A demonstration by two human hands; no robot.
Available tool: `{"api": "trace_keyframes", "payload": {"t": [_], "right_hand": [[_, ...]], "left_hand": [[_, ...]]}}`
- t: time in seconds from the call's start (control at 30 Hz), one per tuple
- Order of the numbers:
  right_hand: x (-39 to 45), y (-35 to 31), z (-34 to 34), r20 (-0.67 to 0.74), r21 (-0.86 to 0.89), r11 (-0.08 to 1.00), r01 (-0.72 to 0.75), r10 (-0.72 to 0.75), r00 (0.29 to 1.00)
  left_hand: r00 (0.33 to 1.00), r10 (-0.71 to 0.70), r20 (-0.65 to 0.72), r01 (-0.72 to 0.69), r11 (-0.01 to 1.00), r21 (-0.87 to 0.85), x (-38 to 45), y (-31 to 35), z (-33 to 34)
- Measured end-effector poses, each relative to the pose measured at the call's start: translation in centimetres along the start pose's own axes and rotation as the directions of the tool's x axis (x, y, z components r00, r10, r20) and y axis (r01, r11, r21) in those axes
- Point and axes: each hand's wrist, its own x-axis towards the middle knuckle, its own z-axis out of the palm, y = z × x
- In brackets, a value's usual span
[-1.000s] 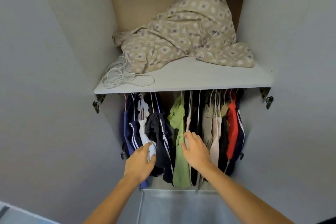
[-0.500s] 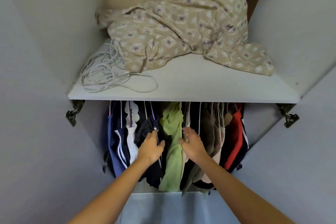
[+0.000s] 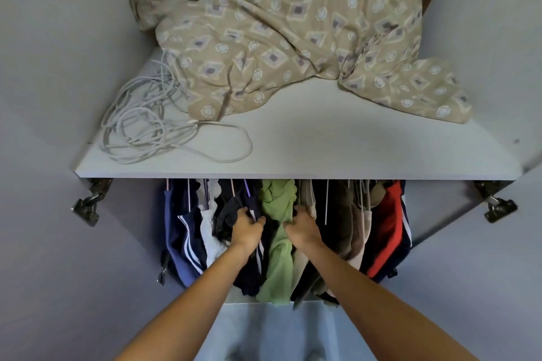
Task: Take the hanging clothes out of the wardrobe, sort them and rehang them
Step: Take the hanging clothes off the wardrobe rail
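Open wardrobe, white shelf (image 3: 322,149) holding patterned sheet (image 3: 293,23), both hands gripping hanging clothes (image 3: 275,208) below

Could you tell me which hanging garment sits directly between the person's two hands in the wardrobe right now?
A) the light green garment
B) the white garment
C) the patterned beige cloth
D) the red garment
A: the light green garment hangs in the gap between the left hand and the right hand, each hand reaching into the clothes on its own side of it.
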Motion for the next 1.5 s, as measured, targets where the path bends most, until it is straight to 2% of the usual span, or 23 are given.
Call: {"api": "trace_keyframes", "payload": {"t": [0.1, 0.3, 0.43, 0.57, 0.63, 0.77, 0.93, 1.0, 1.1, 1.2, 1.3, 1.4, 1.5], "right_hand": [[0.8, 0.4, 0.0, -0.020, -0.059, 0.998, -0.016, 0.015, 1.000], [1.8, 1.3, 0.0, -0.081, -0.254, 0.967, 0.034, -0.056, 0.995], [1.9, 1.7, -0.5, -0.067, -0.277, 0.958, 0.078, -0.100, 0.993], [1.7, 2.3, -1.3, -0.072, -0.278, 0.956, 0.097, -0.122, 0.990], [1.6, 2.6, -1.5, -0.072, -0.244, 0.964, 0.107, -0.128, 0.989], [1.1, 2.7, -1.7, -0.130, -0.189, 0.972, 0.140, -0.166, 0.978], [0.2, 2.1, -1.6, -0.182, -0.009, 0.990, 0.140, -0.139, 0.973], [-0.3, 1.6, -1.8, -0.199, 0.053, 0.979, 0.194, -0.181, 0.963], [-1.6, 0.7, -2.0, -0.243, 0.066, 0.946, 0.318, -0.294, 0.924], [-3.3, -0.5, -2.3, -0.292, 0.024, 0.916, 0.400, -0.376, 0.879], [-4.4, -1.2, -2.1, -0.362, 0.101, 0.898, 0.428, -0.368, 0.857], [-4.6, -0.4, -1.5, -0.346, 0.231, 0.889, 0.396, -0.305, 0.887], [-5.5, 1.0, -1.2, -0.318, 0.264, 0.896, 0.358, -0.270, 0.909]], "left_hand": [[0.999, -0.028, -0.021, 0.028, 0.999, -0.018, 0.3, 0.3, 0.5], [0.995, -0.052, -0.090, 0.067, 0.984, 0.167, 0.1, 1.1, 1.2], [0.992, -0.048, -0.121, 0.083, 0.949, 0.304, 0.4, 1.9, 1.5], [0.996, -0.056, -0.065, 0.075, 0.941, 0.329, 0.6, 1.4, 1.9], [0.997, -0.056, -0.050, 0.068, 0.958, 0.279, 0.3, 1.2, 1.9], [0.993, -0.025, -0.115, 0.042, 0.988, 0.150, -0.7, 0.8, 2.1], [0.966, 0.148, -0.213, -0.134, 0.988, 0.080, -2.6, 0.4, 1.8], [0.952, 0.206, -0.226, -0.198, 0.978, 0.059, -3.4, 0.8, 1.4], [0.943, 0.288, -0.167, -0.283, 0.958, 0.056, -4.5, 1.4, 0.7], [0.941, 0.314, -0.129, -0.306, 0.949, 0.075, -5.5, 1.3, 0.1], [0.928, 0.351, -0.123, -0.351, 0.936, 0.027, -7.1, 0.9, -0.2], [0.942, 0.318, -0.107, -0.324, 0.945, -0.051, -7.5, -0.2, -0.6], [0.980, 0.166, -0.108, -0.186, 0.960, -0.211, -7.0, -0.9, -0.9]]}}
